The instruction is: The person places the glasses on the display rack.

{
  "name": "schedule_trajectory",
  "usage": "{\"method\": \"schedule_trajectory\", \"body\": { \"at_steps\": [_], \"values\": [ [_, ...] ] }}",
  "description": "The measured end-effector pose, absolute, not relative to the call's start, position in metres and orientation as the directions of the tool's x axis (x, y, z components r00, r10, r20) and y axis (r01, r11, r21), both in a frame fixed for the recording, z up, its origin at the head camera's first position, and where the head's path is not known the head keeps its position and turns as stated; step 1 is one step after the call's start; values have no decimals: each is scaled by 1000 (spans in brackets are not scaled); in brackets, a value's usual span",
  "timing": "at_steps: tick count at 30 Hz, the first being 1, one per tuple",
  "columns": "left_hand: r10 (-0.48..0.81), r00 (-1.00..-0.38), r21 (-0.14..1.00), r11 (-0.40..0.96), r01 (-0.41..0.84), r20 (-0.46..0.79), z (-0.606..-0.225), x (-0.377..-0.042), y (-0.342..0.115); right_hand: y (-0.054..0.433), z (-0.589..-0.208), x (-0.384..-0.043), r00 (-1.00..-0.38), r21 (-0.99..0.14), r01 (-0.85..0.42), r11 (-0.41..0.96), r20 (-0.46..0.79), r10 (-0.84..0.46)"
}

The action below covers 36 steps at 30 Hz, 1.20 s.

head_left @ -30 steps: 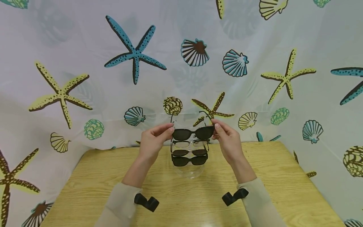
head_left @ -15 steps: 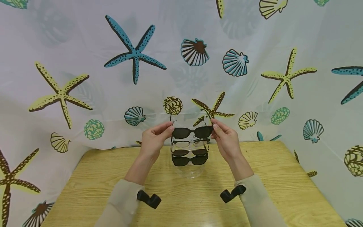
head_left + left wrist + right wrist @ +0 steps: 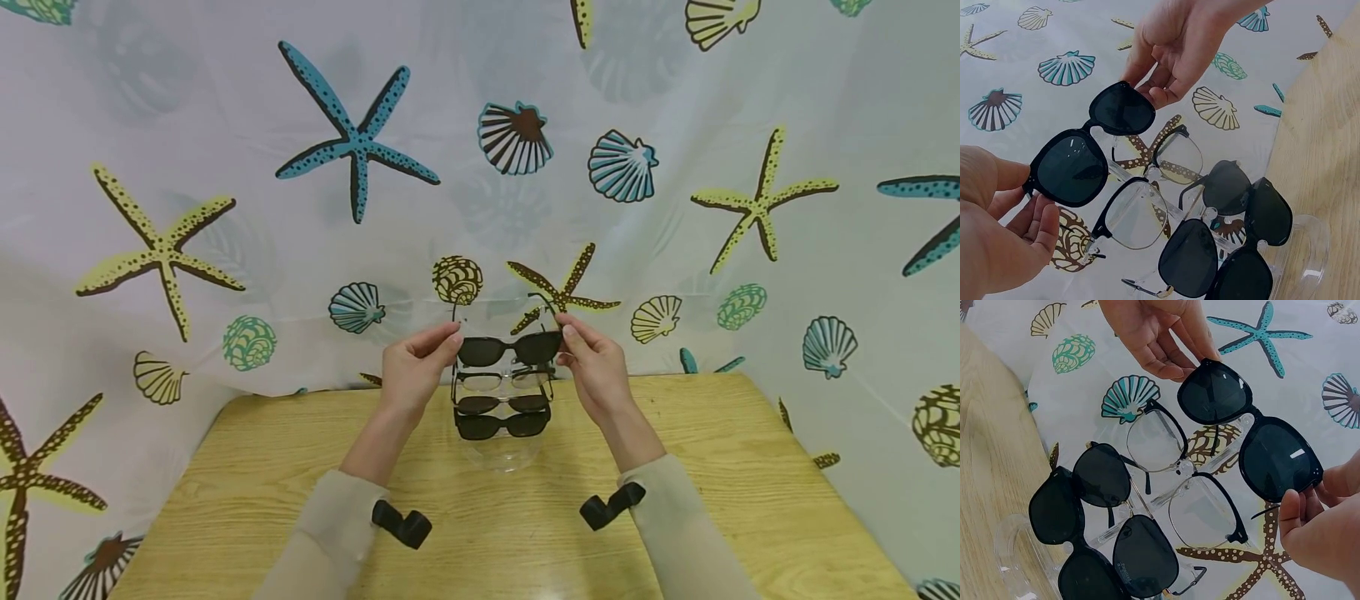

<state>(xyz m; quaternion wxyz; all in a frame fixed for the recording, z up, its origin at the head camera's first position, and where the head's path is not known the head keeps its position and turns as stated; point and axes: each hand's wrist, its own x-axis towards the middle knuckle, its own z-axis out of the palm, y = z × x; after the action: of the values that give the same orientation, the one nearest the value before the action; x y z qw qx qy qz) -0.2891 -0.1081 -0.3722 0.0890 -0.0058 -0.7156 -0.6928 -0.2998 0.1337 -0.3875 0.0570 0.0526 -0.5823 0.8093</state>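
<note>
Both hands hold a pair of black sunglasses [image 3: 510,350] at the top of a clear display stand [image 3: 506,460]. My left hand [image 3: 412,367] pinches the left hinge corner between thumb and fingers. On the other side my right hand [image 3: 600,367] pinches the right hinge corner. Below hang half-rim clear eyeglasses [image 3: 1138,212], thin metal-framed sunglasses [image 3: 1145,556] and, lowest, another black pair of sunglasses [image 3: 501,423]. In the right wrist view the top pair's bridge [image 3: 1257,415] lies by the stand's upper end; whether it rests on the stand I cannot tell.
The stand's rounded clear base sits on a wooden table [image 3: 510,533]. Behind and at both sides hangs a white curtain [image 3: 480,217] printed with starfish and shells. A black wrist mount [image 3: 401,525] is strapped to each sleeve.
Both hands keep their hold on the top sunglasses, which shift only very slightly. The forearms and wrist mounts move a little inward and up.
</note>
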Motion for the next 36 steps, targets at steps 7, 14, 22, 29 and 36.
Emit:
{"method": "schedule_trajectory", "body": {
  "at_steps": [7,14,22,29,36],
  "values": [
    [-123,-977,982,85,167,177,-375,-291,-108,132,-388,-303,-987,-946,-158,-282,153,40],
    [-132,-971,976,107,187,201,-376,-291,-107,132,-390,-305,-988,-955,-156,-251,149,48],
    [-142,-964,971,118,208,224,-377,-290,-106,134,-391,-304,-986,-960,-168,-224,159,59],
    [-132,-962,966,131,221,238,-376,-288,-107,133,-391,-303,-981,-963,-187,-194,175,79],
    [-123,-954,951,183,249,273,-376,-287,-107,135,-390,-302,-978,-975,-191,-112,179,109]
  ]
}}
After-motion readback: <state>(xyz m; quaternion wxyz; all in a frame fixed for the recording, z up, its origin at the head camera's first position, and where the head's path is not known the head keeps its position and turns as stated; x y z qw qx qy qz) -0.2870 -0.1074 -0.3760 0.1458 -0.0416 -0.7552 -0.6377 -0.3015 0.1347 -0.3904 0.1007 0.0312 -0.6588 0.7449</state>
